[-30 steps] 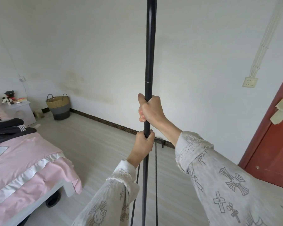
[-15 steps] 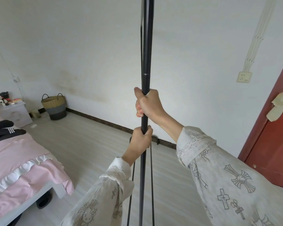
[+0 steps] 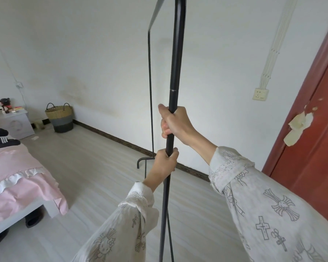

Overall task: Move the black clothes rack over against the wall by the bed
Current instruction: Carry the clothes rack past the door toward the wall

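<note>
The black clothes rack (image 3: 175,59) stands right in front of me; its near upright pole runs from the top of the view to the bottom. My right hand (image 3: 175,122) grips this pole at mid height. My left hand (image 3: 164,164) grips it just below, the two hands almost touching. The rack's far upright (image 3: 150,95) and top bar show to the left of the pole, and a foot of the base (image 3: 141,161) sits on the floor near the white wall (image 3: 106,59). The pink bed (image 3: 13,173) lies at the left.
A woven basket (image 3: 59,117) stands by the wall at the back left, next to a white nightstand (image 3: 14,123) with small toys. Dark clothes (image 3: 0,138) lie on the bed. A red door (image 3: 314,148) is at the right, a wall socket (image 3: 260,94) beside it. Pale wood floor (image 3: 87,178) stretches between bed and wall.
The rack has turned, so its far upright and top bar now show left of the near pole. Both hands keep their grip on the pole.
</note>
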Tool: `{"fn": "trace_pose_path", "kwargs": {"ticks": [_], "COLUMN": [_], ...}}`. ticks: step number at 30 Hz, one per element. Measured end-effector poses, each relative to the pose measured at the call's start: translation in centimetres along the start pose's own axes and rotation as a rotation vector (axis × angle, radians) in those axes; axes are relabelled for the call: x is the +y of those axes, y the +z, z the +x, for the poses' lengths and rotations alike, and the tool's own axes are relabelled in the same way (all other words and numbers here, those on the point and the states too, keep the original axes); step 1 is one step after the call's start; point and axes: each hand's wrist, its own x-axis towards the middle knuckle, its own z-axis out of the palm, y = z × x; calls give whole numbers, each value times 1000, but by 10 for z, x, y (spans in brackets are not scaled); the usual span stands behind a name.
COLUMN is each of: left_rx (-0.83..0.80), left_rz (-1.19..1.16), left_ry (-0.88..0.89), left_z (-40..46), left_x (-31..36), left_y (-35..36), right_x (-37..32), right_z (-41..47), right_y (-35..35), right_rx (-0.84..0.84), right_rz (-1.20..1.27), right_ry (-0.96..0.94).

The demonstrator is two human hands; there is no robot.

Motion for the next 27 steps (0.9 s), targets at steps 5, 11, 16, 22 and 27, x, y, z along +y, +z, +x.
{"fn": "trace_pose_path", "kwargs": {"ticks": [5, 11, 16, 22, 27], "left_rx": [4, -93, -245, -434, -487], "left_rz": [-24, -57, -78, -79, -86], "left_ry": [-4, 18, 60, 81, 128], "left_z": [8, 33, 60, 92, 136], "left_x": [7, 22, 40, 51, 58], "left_y": [54, 136, 213, 323, 407], "right_x": [1, 1, -1, 11, 20], "right_z": [-2, 6, 15, 15, 36], "right_y": [-51, -140, -226, -338, -423], "right_rx": [34, 109, 215, 388, 500], "right_rz": [1, 1, -36, -35, -26], "right_ry": [21, 68, 87, 108, 60]}}
